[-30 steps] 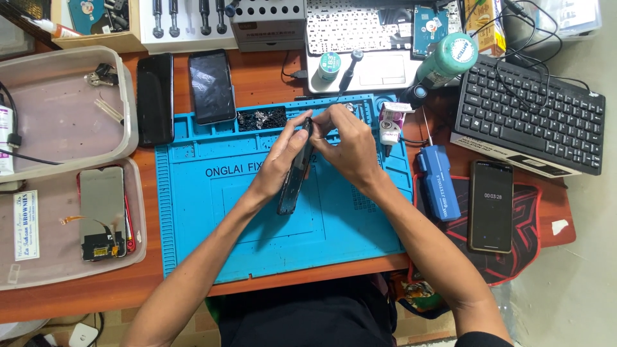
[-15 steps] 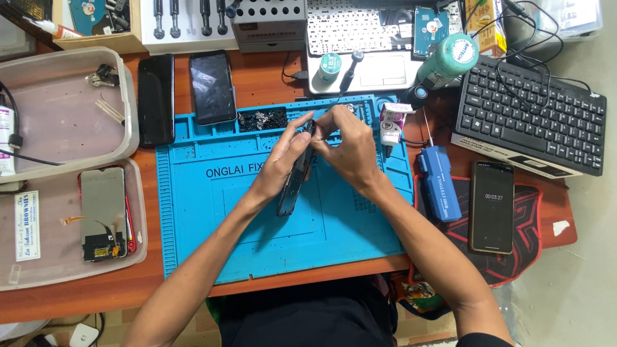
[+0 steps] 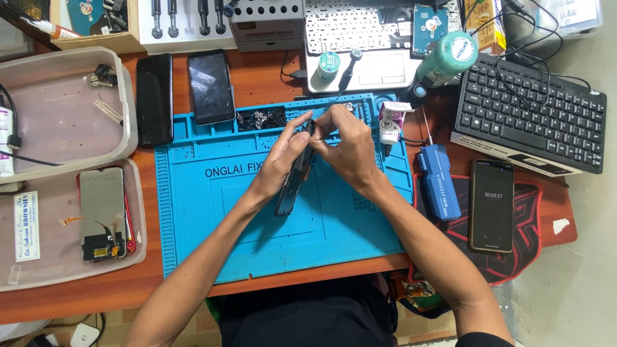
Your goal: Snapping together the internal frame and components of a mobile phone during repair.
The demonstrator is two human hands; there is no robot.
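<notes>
Over the blue mat (image 3: 212, 212), dark phone (image 3: 292, 183) (tilted on edge), pinched between both hands' fingers (image 3: 302, 132)

arms: bare to above elbows | right sleeve: dark edge at upper arm | lap: dark clothing

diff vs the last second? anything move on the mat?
Almost nothing. Both hands stay on the dark phone, held on edge over the blue mat: left hand along its side, right hand at its top end, with only slight finger shifts. Nothing taken up or let go. Trays, keyboard and the other phones unchanged.
</notes>
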